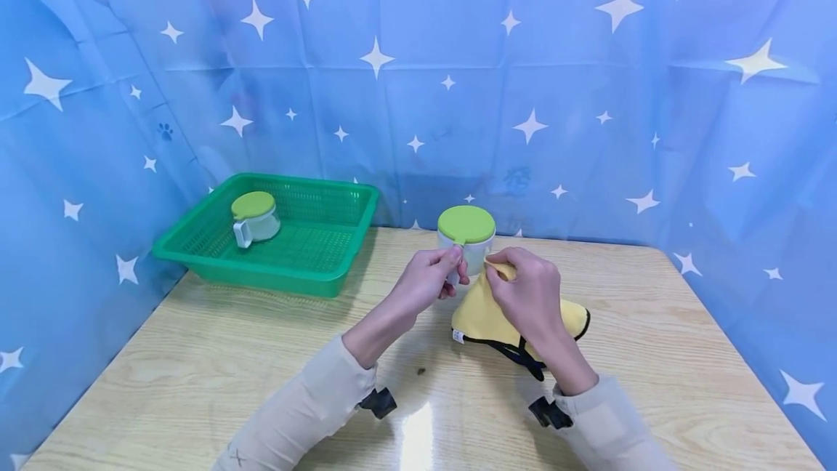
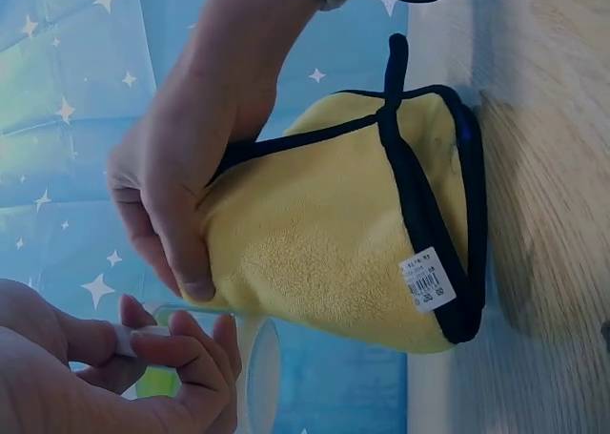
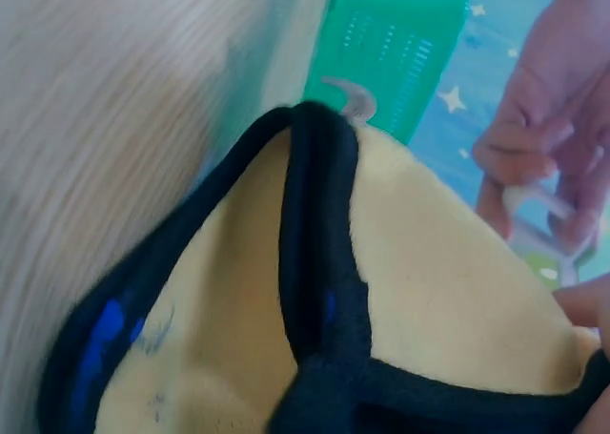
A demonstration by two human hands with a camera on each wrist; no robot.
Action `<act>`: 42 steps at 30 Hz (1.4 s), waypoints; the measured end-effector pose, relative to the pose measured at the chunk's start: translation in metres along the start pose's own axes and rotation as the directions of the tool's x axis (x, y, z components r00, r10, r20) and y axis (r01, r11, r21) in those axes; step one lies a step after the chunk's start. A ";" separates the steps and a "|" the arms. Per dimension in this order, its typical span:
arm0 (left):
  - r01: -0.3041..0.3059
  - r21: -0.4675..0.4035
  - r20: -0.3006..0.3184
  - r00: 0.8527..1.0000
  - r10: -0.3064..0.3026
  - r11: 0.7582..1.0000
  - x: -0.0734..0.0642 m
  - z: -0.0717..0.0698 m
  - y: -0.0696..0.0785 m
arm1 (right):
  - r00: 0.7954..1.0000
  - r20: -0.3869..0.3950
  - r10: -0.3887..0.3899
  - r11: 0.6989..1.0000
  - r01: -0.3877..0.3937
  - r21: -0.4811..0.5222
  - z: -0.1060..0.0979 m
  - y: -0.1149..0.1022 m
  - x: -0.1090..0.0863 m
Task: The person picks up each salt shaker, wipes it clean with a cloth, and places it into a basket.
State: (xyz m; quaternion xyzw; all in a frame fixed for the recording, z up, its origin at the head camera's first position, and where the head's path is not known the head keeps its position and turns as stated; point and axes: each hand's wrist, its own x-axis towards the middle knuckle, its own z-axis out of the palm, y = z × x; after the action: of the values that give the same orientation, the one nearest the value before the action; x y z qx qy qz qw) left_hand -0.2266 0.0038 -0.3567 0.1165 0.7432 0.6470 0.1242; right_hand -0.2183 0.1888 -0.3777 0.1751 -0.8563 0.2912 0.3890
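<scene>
Left hand on cup handle, right hand pinching yellow cloth

Cup (image 1: pixel 466 225) with green lid: just right of centre in the head view. Left hand (image 1: pixel 431 276) closed round its handle, fingers curled. Can't tell if cup touches the table (image 1: pixel 196 376); base is hidden. Right hand (image 1: pixel 527 293) pinches top edge of yellow cloth (image 1: pixel 480 316), right by the cup's side; contact with cup unclear. Cloth hangs folded, black trim along lower edge, white label (image 1: pixel 458 336) at its lower left corner; label also shows in the left wrist view, right of centre. Green basket (image 1: pixel 261 282) on table, left of frame; second cup (image 1: pixel 256 227), also green-lidded, inside it toward the left, handle facing lower left. Blue curtain (image 1: pixel 418 111) with white stars behind. Light sleeves (image 1: pixel 307 405), bottom of frame.
</scene>
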 end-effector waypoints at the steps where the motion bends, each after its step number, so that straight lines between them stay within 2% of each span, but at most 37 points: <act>1: 0.002 0.000 0.006 1.000 -0.002 1.000 0.000 -0.001 0.000 | 1.000 -0.002 0.013 1.000 -0.013 -0.001 0.000 0.001 0.000; 5: 0.009 -0.010 0.043 0.999 -0.008 1.000 0.000 -0.002 0.001 | 0.996 -0.015 0.090 0.996 -0.091 -0.012 -0.001 0.010 0.002; 8: 0.013 -0.027 0.059 0.998 -0.011 1.000 0.001 -0.001 0.002 | 0.993 -0.018 0.120 0.993 -0.120 -0.015 -0.003 0.013 0.003; 10: 0.017 -0.038 0.060 0.998 -0.014 0.999 0.002 -0.001 0.003 | 0.994 -0.020 0.111 0.993 -0.111 -0.024 -0.003 0.011 0.003; 17: 0.036 -0.031 0.040 0.999 -0.035 0.999 0.003 -0.004 0.004 | 1.000 -0.009 0.007 0.999 -0.007 -0.033 -0.003 -0.002 0.001; 26: 0.032 -0.031 0.076 0.997 -0.030 0.999 0.003 -0.003 0.002 | 0.994 -0.007 0.106 0.994 -0.106 -0.040 -0.001 0.009 0.003; 33: 0.024 -0.028 0.055 0.998 -0.023 0.999 0.003 -0.003 0.001 | 1.000 0.002 0.029 0.999 -0.029 -0.031 -0.001 -0.001 -0.001; 36: 0.014 -0.028 0.055 0.998 -0.013 1.000 0.002 -0.004 0.003 | 1.000 -0.002 0.019 1.000 -0.019 -0.015 -0.001 -0.002 0.001; 42: 0.037 -0.034 0.073 0.997 -0.034 0.999 0.001 -0.002 0.006 | 0.993 -0.008 0.121 0.993 -0.121 0.005 -0.004 0.008 0.003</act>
State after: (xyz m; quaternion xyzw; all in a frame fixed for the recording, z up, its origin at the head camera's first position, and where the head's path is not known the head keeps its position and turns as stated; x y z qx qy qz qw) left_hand -0.2277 0.0030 -0.3506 0.1245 0.7288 0.6529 0.1646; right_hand -0.2224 0.1971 -0.3767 0.1227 -0.8631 0.3167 0.3737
